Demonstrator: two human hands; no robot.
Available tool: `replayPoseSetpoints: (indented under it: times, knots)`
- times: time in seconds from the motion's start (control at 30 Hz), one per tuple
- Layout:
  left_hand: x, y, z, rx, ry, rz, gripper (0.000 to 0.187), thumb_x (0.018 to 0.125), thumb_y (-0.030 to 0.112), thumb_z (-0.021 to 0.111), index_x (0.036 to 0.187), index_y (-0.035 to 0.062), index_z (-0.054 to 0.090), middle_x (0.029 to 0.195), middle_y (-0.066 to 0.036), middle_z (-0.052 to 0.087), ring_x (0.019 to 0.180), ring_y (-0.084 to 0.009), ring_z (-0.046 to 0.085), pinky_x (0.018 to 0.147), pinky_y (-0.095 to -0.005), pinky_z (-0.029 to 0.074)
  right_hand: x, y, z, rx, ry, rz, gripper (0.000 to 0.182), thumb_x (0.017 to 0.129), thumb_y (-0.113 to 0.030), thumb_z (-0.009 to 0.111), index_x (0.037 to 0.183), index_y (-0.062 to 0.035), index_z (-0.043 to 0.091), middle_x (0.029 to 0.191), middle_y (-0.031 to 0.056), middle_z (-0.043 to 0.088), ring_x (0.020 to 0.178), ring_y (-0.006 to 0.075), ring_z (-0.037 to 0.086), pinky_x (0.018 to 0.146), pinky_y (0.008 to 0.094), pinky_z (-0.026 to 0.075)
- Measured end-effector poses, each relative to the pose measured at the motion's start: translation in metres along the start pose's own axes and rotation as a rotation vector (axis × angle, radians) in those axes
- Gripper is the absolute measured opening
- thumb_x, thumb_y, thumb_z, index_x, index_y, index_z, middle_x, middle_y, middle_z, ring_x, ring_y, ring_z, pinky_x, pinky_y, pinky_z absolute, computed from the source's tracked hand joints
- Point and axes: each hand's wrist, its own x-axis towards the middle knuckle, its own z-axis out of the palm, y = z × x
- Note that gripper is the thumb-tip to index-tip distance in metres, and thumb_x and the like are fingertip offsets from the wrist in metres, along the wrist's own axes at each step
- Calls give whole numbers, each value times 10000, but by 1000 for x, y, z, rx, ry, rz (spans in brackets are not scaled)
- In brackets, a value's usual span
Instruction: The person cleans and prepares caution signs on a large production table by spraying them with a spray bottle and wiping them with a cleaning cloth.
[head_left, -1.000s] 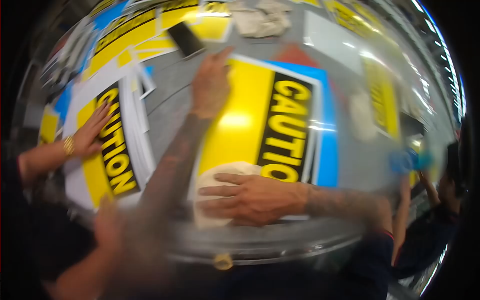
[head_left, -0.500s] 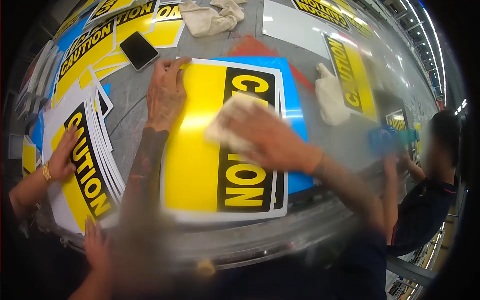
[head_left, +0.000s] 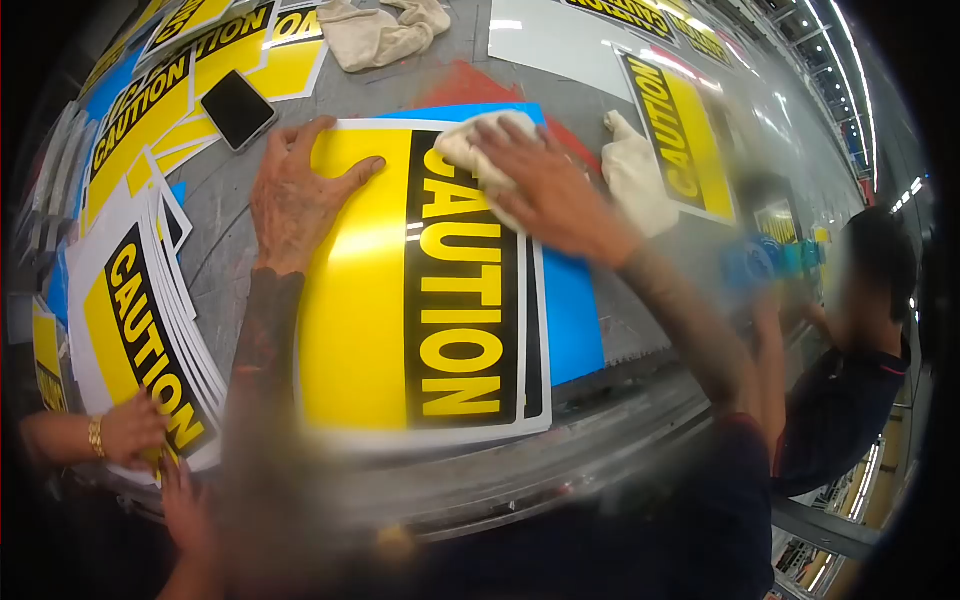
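In the head view, a yellow and black CAUTION sign (head_left: 360,330) lies in front of me on top of another sign and a blue sheet (head_left: 575,330). My left hand (head_left: 295,195) rests open at its far left corner, with the thumb stretched across the yellow surface. My right hand (head_left: 550,185) is closed on a white cloth (head_left: 460,145), pressed at the sign's far right corner. The cloth covers the start of the word. Part of the cloth is hidden under my fingers.
At left, a co-worker's hands (head_left: 140,430) touch a stack of CAUTION signs (head_left: 95,330). A phone (head_left: 238,110) lies among more signs. Loose cloths (head_left: 375,35) sit further back and at right (head_left: 635,180). Another person (head_left: 850,400) works at the right by a blue object (head_left: 755,262).
My right hand has moved the cloth from the sign's middle to its far right corner. My left thumb has spread out. The co-worker's upper hand at left has slid down the stack.
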Motion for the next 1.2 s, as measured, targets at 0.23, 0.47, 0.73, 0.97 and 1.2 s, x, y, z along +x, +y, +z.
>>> replayPoseSetpoints:
  times: [0.23,0.47,0.73,0.97,1.2]
  knots:
    - [1,1,2,-7,12,-22,669,845,506,931,1388,170,730,1304,-125,636,1216,-334,692,1009,-464,589,-72,-118,-21,398,-317,-296,686,991,-201,678,1631,-39,489,1729,183,428,1641,364,358,1343,604,254]
    - [0,1,3,21,-29,-34,676,876,549,897,1420,187,725,1322,-131,629,1241,-321,685,1027,-459,585,-44,-20,-14,11,-128,52,681,1086,-238,593,1715,-87,382,1801,171,328,1678,332,289,1376,584,141]
    - [-1,-5,5,57,-7,-23,678,886,578,883,1420,187,733,1338,-139,627,1248,-327,690,1039,-465,591,-118,-102,-42,173,-365,-137,737,1005,-276,733,1663,-89,460,1741,117,450,1648,234,368,1355,629,211]
    - [0,-6,7,75,56,49,677,878,562,888,1399,157,738,1323,-156,636,1225,-377,690,1015,-488,581,-128,-127,-35,148,-308,-160,709,977,-222,721,1621,-27,500,1678,189,500,1631,331,390,1350,607,258]
    - [-1,-4,7,57,79,69,681,845,536,915,1371,139,743,1301,-170,645,1179,-395,699,997,-503,579,-61,-53,-22,45,-56,-25,608,1050,-246,639,1594,-3,520,1672,189,507,1606,325,424,1351,590,227]
